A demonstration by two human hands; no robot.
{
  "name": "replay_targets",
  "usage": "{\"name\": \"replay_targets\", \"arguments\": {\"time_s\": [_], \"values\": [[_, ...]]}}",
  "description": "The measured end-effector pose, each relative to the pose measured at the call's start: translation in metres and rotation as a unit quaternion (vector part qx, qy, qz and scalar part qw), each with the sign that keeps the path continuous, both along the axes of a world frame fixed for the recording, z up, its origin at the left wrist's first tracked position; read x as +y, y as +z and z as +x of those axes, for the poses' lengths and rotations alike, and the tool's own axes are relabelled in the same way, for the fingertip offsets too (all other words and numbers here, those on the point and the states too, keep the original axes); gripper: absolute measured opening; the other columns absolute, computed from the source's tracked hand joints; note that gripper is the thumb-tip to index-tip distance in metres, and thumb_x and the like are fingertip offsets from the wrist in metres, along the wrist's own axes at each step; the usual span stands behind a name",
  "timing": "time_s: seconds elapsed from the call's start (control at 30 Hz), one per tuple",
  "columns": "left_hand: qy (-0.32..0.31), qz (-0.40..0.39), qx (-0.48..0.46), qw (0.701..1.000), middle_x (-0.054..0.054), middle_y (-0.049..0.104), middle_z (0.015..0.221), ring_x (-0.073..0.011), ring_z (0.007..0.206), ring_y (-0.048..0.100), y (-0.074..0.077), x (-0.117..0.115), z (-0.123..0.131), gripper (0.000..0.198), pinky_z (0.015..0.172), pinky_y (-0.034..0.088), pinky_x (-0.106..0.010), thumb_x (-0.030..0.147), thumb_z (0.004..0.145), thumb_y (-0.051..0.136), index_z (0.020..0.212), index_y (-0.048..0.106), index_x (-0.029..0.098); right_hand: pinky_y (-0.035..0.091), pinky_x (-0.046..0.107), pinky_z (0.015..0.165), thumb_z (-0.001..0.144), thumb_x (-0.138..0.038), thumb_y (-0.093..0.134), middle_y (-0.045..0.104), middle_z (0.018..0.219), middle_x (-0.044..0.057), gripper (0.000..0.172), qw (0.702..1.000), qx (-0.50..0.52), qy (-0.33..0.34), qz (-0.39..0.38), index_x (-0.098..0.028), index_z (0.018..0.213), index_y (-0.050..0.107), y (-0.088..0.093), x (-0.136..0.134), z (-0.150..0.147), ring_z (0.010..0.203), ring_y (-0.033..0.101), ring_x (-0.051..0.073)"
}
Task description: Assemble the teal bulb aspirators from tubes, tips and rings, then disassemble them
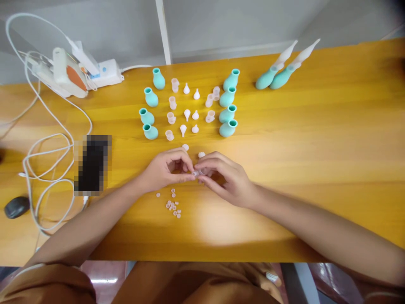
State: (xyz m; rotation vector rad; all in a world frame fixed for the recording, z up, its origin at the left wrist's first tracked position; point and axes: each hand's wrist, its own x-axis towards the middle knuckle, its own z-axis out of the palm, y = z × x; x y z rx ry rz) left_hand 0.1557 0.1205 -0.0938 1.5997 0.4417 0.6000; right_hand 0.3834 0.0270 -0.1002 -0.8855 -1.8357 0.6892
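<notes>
Over the middle of the table, my left hand (169,169) and my right hand (228,178) meet fingertip to fingertip. Between them is a small translucent plastic fitting (199,172), pinched at its left end by the left fingers and at its right by the right fingers. The fingers partly cover it. Just beyond the hands lie two small white fan-shaped pieces, one (185,147) by the left knuckles and one (201,155) by the right. Several tiny translucent rings (172,206) are scattered nearer the table's front edge.
Teal squeeze bulbs stand in a left column (152,98) and a right column (228,113), with translucent cups (172,102) and white pieces (195,115) between. Two bulbs with long tips (281,78) lie far right. A dark phone (93,165), white cables (68,143) and a mouse (17,207) are left.
</notes>
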Motion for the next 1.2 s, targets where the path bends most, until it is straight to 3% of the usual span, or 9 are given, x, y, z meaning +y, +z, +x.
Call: {"name": "replay_targets", "arguments": {"time_s": [0.27, 0.43, 0.63, 0.97, 1.2], "values": [[-0.01, -0.03, -0.003, 0.999, -0.002, 0.071, 0.09, -0.011, 0.08, 0.063, 0.0, 0.001, 0.0, 0.016, 0.075, 0.051, -0.024, 0.019, 0.088, 0.091, 0.092, 0.076, 0.018, 0.067, 0.027, 0.08, 0.104, -0.011, 0.07, 0.068, 0.117, 0.011, 0.029, 1.0, 0.001, 0.0, 0.015, -0.018, 0.131, 0.065, 0.001, 0.0, 0.0, 0.093, 0.075, 0.014], [-0.023, -0.108, 0.023, 0.994, 0.001, 0.066, 0.086, -0.0103, 0.078, 0.061, 0.002, 0.003, 0.0, 0.03, 0.073, 0.05, -0.024, 0.024, 0.079, 0.099, 0.09, 0.072, 0.016, 0.067, 0.029, 0.085, 0.103, -0.011, 0.072, 0.072, 0.115, 0.011, 0.032, 0.999, -0.012, 0.009, 0.037, -0.017, 0.134, 0.065, -0.002, -0.001, 0.0, 0.101, 0.074, 0.017], [-0.042, -0.175, 0.043, 0.983, 0.002, 0.066, 0.089, -0.011, 0.082, 0.064, 0.005, 0.001, -0.002, 0.047, 0.077, 0.054, -0.025, 0.022, 0.075, 0.101, 0.107, 0.066, 0.018, 0.065, 0.037, 0.108, 0.103, -0.009, 0.071, 0.075, 0.121, 0.013, 0.038, 0.995, -0.025, 0.038, 0.084, -0.019, 0.139, 0.064, -0.005, -0.002, 0.001, 0.118, 0.075, 0.02], [-0.061, -0.167, 0.071, 0.982, 0.002, 0.066, 0.088, -0.0118, 0.082, 0.063, 0.011, 0.0, -0.001, 0.045, 0.077, 0.053, -0.026, 0.026, 0.078, 0.099, 0.107, 0.066, 0.017, 0.066, 0.033, 0.108, 0.103, -0.007, 0.072, 0.076, 0.121, 0.013, 0.036, 0.994, -0.019, 0.057, 0.091, -0.015, 0.137, 0.065, -0.004, -0.001, 0.002, 0.119, 0.076, 0.018], [-0.042, -0.112, 0.047, 0.992, 0.001, 0.065, 0.094, -0.0119, 0.085, 0.063, 0.002, -0.005, -0.003, 0.041, 0.081, 0.053, -0.026, 0.025, 0.083, 0.096, 0.111, 0.067, 0.019, 0.066, 0.035, 0.108, 0.104, -0.007, 0.07, 0.077, 0.122, 0.013, 0.036, 0.994, -0.018, 0.056, 0.09, -0.016, 0.138, 0.065, -0.004, 0.0, 0.003, 0.119, 0.076, 0.018]]}}
